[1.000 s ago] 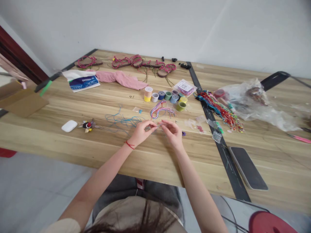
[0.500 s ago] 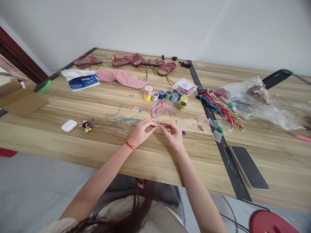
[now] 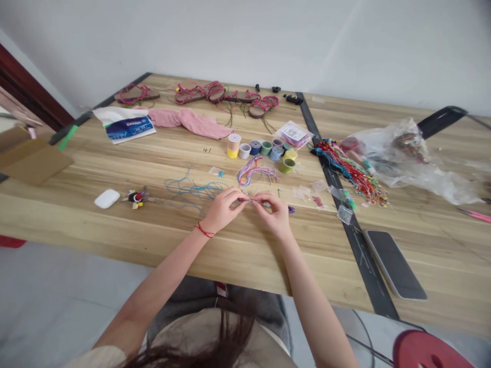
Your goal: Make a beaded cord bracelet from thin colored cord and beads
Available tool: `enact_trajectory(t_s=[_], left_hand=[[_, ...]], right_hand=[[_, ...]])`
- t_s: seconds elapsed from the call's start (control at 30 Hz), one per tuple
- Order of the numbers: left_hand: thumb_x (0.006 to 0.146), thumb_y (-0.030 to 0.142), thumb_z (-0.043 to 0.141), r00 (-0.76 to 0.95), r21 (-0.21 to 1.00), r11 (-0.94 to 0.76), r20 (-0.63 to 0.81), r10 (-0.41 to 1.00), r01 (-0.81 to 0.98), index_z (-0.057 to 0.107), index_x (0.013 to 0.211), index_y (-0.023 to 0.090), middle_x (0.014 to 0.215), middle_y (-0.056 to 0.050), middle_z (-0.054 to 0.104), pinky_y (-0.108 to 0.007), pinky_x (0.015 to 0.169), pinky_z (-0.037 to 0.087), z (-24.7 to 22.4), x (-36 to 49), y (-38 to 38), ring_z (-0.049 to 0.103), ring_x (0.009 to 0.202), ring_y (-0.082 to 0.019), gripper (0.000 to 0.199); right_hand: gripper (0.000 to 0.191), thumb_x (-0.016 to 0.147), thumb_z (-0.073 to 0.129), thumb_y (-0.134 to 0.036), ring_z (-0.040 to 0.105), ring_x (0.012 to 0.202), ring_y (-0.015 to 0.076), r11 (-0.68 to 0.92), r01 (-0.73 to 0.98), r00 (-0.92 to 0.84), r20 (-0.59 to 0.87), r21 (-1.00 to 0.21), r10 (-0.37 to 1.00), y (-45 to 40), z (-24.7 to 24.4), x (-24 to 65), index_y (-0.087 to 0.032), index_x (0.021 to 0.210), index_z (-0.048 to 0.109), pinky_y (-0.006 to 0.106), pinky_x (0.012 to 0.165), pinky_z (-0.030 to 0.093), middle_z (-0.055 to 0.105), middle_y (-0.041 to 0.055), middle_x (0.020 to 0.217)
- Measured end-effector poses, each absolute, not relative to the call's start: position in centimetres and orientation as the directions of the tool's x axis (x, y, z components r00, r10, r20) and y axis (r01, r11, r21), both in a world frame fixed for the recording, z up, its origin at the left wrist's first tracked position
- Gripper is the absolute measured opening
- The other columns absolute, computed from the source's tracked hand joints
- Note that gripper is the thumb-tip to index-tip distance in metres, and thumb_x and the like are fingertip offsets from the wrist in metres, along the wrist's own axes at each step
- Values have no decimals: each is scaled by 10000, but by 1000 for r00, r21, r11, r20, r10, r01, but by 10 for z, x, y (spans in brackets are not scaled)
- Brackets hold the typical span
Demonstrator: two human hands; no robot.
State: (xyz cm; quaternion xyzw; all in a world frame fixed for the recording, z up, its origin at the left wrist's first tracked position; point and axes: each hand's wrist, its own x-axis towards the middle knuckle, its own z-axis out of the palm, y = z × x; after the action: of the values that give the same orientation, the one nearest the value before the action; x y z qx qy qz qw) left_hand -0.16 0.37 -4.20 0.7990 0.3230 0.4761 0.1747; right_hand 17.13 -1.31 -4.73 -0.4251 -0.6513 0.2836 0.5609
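Both bare forearms reach forward and inward from the lower corners of the view, the left forearm (image 3: 161, 281) and the right forearm (image 3: 307, 286) converging in front of the body. The left hand (image 3: 221, 210) and right hand (image 3: 274, 216) face each other, wrists slightly bent, fingers curled. Their thumbs and fingertips (image 3: 258, 196) pinch close together at the centre, almost touching; whatever lies between them is too fine to make out.

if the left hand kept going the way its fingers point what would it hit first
Most likely the bare right hand: its fingertips face the bare left hand across a small gap, both pinching a thin pale strand. Exact depth is hard to judge from this view.
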Motion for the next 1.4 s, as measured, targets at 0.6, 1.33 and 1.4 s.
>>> enact_trajectory(t_s=[0.6, 1.33, 1.4], left_hand=[[876, 203, 616, 302, 631, -709, 641, 705, 316, 646, 868, 177, 848, -35, 678, -288, 781, 513, -36, -1, 2, 636, 823, -138, 40], [874, 200, 610, 300, 682, -669, 599, 743, 294, 643, 857, 174, 847, -35, 677, -296, 791, 509, -36, -2, 3, 633, 826, -142, 45], [874, 197, 611, 300, 678, -673, 603, 739, 296, 643, 857, 173, 847, -35, 676, -295, 790, 510, -36, -2, 3, 633, 826, -141, 43]], right_hand=[[101, 793, 692, -319, 596, 731, 163, 383, 153, 16, 390, -911, 921, -13, -48, 171, -223, 796, 660, 320, 687, 483, 662, 38, 824], [145, 791, 683, -357, 596, 728, 167, 396, 213, 11, 408, -893, 913, -13, -49, 172, -218, 778, 642, 318, 677, 481, 646, 34, 786], [125, 794, 680, -335, 594, 723, 163, 401, 208, 4, 411, -892, 912, -13, -49, 172, -216, 780, 642, 316, 677, 478, 643, 33, 783]])
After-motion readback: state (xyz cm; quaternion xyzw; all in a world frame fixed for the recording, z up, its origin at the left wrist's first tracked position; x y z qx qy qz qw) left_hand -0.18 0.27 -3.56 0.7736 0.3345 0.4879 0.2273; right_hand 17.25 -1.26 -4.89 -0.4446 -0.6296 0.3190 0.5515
